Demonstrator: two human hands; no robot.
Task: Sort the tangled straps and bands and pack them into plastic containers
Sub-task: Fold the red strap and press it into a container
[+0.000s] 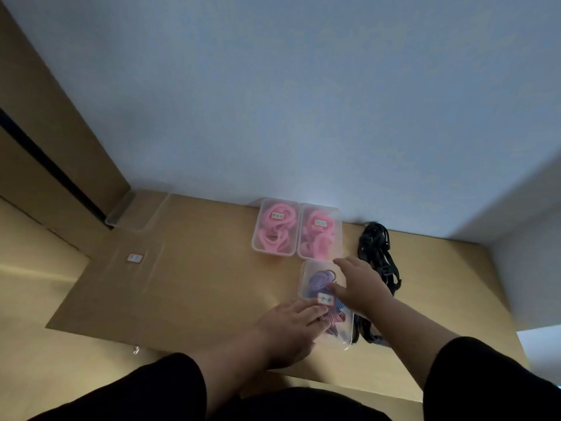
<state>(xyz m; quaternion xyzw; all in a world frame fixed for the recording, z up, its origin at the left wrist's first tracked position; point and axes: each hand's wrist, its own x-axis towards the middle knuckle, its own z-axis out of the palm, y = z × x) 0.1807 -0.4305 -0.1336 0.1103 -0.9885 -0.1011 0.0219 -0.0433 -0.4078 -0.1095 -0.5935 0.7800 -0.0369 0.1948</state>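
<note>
- Your two hands are both on one clear plastic container point(326, 302), the nearest of three closed ones on the table point(212, 287).
- Your left hand point(291, 322) lies flat on its near lid, fingers point(315, 314) straight and pressing down just below the white label point(325, 298); it grips nothing.
- Your right hand point(361, 287) rests on the container's right side, fingers spread and relaxed across the lid, thumb beside that label; nothing is pinched.
- Under your fingers, through the lid, you can see one tangle of purple bands point(321, 281); how many bands cannot be counted.
- Just right of your right hand lies one heap of black straps point(376, 253), loose on the table, running from beyond your fingers back to your wrist.
- Beyond your fingertips stand two more containers, touching side by side: the left pink container point(274, 227) and the right pink container point(319, 233), each lidded, each with one white label and filled with pink bands.
- Far left of your left hand sits one large clear bin point(133, 220) with one red-edged label point(135, 258) on its near face.
</note>
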